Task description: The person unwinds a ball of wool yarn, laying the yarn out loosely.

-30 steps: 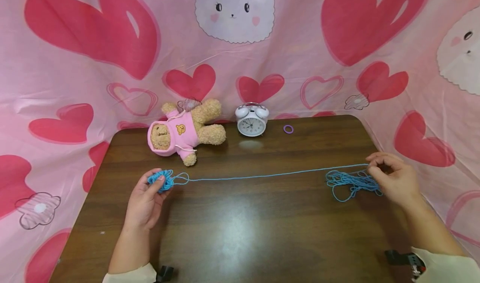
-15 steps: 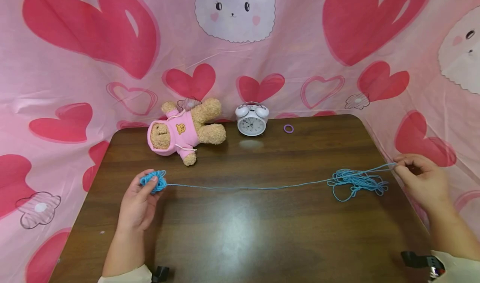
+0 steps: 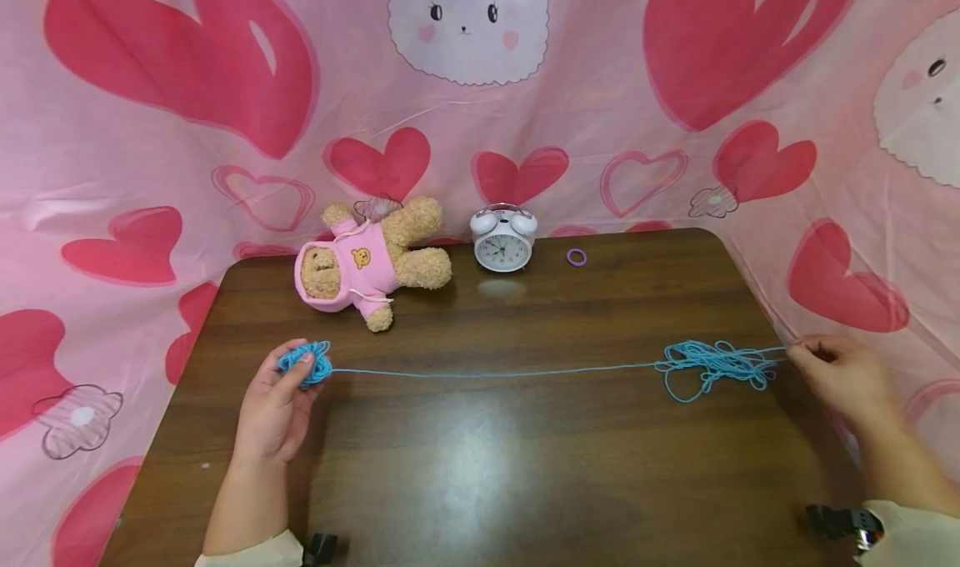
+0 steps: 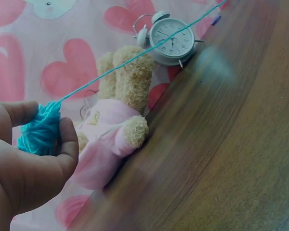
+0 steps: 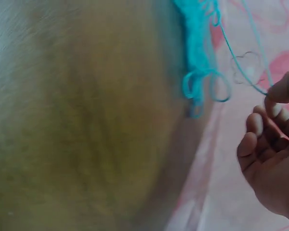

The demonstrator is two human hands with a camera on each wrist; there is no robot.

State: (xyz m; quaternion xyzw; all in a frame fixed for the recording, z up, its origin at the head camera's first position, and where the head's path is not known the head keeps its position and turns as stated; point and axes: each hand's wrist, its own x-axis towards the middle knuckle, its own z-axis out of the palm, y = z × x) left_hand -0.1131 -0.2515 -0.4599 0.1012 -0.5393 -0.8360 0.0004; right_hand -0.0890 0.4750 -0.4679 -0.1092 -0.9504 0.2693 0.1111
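Observation:
A small wound bundle of blue yarn point(image 3: 318, 362) is gripped between the thumb and fingers of my left hand point(image 3: 276, 413), over the left side of the table; the left wrist view shows the bundle point(image 4: 41, 129) too. From it a single strand point(image 3: 480, 376) runs nearly straight across to a loose, tangled pile of the same yarn point(image 3: 712, 362) lying at the table's right. Past the right edge, my right hand point(image 3: 851, 379) pinches the yarn between thumb and forefinger. In the right wrist view, a strand point(image 5: 241, 70) slants from the pile to those fingertips.
A teddy bear in a pink hoodie point(image 3: 367, 265) lies at the back left. Beside it stands a white alarm clock point(image 3: 503, 242), with a purple ring point(image 3: 577, 258) to its right. Patterned pink cloth point(image 3: 585, 117) hangs behind and around the brown wooden table point(image 3: 525, 467).
My right hand has moved rightward off the pile, past the table edge, then slightly nearer me. My left hand has shifted a little left, and a loop beside its bundle has gone.

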